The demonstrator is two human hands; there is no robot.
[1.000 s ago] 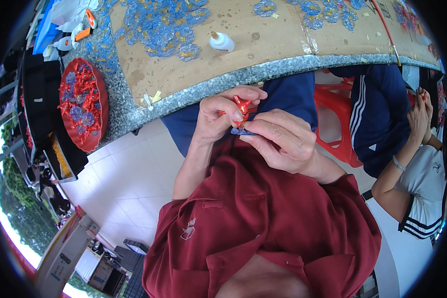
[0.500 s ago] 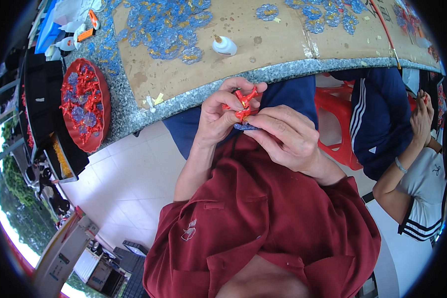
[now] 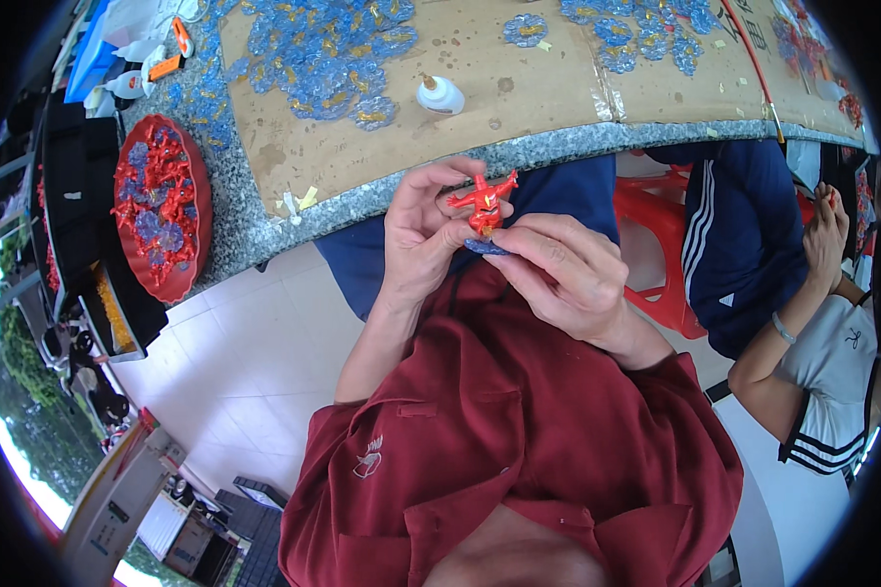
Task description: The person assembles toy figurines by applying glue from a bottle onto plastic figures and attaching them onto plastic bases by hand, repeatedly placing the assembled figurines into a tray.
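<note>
A small red toy figurine (image 3: 485,203) with outspread arms and yellow marks stands upright on a translucent blue base (image 3: 486,247), held over my lap just off the table's near edge. My left hand (image 3: 423,233) grips the figurine low down, its thumb at the legs and the other fingers curled behind. From the other side, my right hand (image 3: 570,272) pinches the blue base between thumb and fingers. The fingertips hide part of the join between the figurine and base. Closest on the table is a white glue bottle (image 3: 441,95) with a brownish tip.
Many blue translucent bases (image 3: 328,59) lie on the cardboard sheet (image 3: 519,108). At left, a red tray (image 3: 203,210) holds red figurines and blue pieces. A long red stick (image 3: 754,68) lies at right. Beside me sits a co-worker (image 3: 803,333), near a red stool (image 3: 656,264).
My left fingers have loosened from around the figurine's upper body, which shows more fully and turned to the front. My right hand keeps its pinch on the base.
</note>
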